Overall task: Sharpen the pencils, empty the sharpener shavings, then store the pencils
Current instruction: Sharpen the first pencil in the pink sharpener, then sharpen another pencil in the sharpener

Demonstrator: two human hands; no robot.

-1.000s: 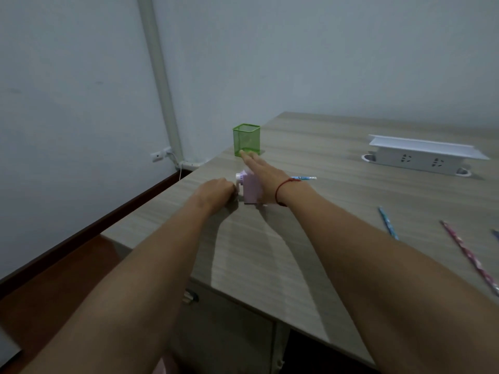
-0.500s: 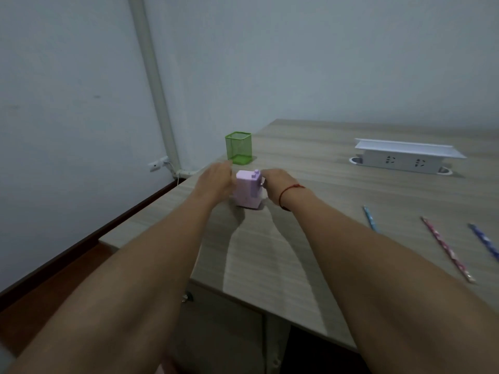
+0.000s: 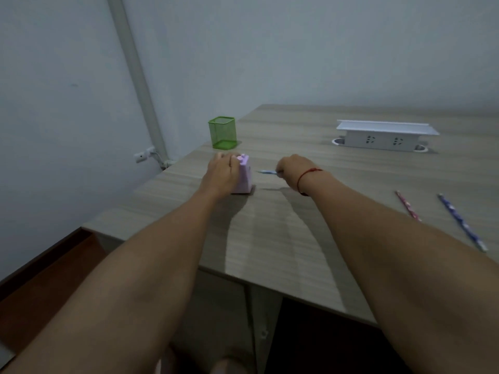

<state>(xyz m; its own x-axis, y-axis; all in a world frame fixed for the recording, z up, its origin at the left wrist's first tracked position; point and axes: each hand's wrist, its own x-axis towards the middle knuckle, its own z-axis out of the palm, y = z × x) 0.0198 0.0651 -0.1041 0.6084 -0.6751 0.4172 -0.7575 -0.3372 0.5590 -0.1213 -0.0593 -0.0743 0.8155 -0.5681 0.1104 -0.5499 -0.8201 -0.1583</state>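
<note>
A pale pink sharpener (image 3: 243, 179) stands on the wooden desk (image 3: 337, 184). My left hand (image 3: 222, 172) grips its left side and top. A short way to the right, my right hand (image 3: 293, 168) holds a blue pencil (image 3: 267, 172) whose tip points left at the sharpener, with a gap between them. A green mesh pencil holder (image 3: 222, 132) stands behind the sharpener. Two more pencils lie at the right: a pink one (image 3: 408, 205) and a blue-purple one (image 3: 462, 222).
A white socket box (image 3: 383, 135) sits at the back right of the desk. The desk's left corner and front edge are close to my arms. A wall pipe (image 3: 135, 76) and a wall outlet (image 3: 143, 155) stand left of the desk.
My right hand has drawn away from the sharpener to the right with the blue pencil in it. My left hand has stayed on the sharpener. The view has shifted slightly.
</note>
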